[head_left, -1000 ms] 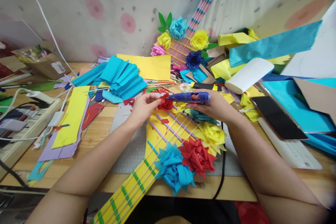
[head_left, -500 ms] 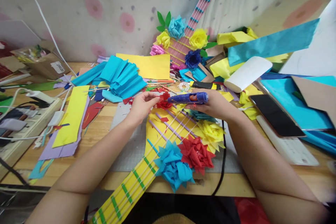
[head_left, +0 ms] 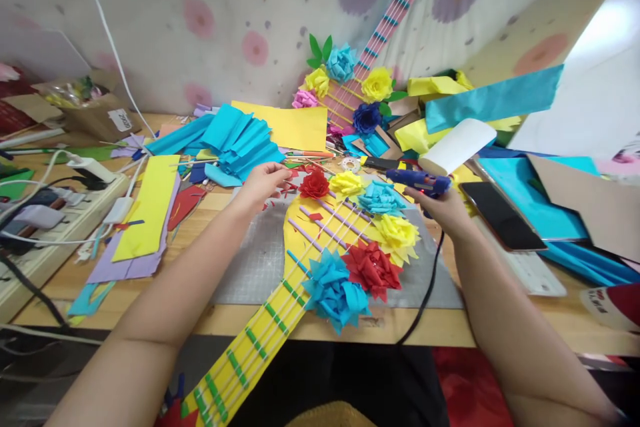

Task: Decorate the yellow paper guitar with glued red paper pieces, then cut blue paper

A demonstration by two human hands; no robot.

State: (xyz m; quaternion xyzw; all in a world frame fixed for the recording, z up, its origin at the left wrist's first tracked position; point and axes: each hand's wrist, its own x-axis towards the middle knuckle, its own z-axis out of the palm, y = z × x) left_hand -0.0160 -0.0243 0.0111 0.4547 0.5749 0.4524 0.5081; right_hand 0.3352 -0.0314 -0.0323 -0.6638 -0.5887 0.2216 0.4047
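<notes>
My right hand (head_left: 445, 207) grips a blue hot glue gun (head_left: 417, 180), its nozzle pointing left beyond the blue-green flower. My left hand (head_left: 265, 185) has its fingertips pinched together among red paper scraps (head_left: 283, 199); whether a scrap is between them I cannot make out. Between the hands lies a yellow paper guitar (head_left: 295, 240) with white strings and green frets. Along its body's edge sit a red flower (head_left: 314, 183), a small yellow flower (head_left: 347, 183), a blue-green flower (head_left: 383, 198), a larger yellow flower (head_left: 399, 233), a spiky red flower (head_left: 373, 267) and a blue flower (head_left: 337, 290).
A pink paper guitar (head_left: 345, 90) leans against the curtain behind. Blue crepe paper (head_left: 240, 143) and yellow sheets lie at the back left. A power strip (head_left: 65, 233) with cables runs along the left; a phone (head_left: 500, 215) and a paper cup (head_left: 613, 307) are right.
My right hand has drawn the glue gun right, away from the red flower. My left hand has moved off that flower to the red scraps. The view has shifted slightly.
</notes>
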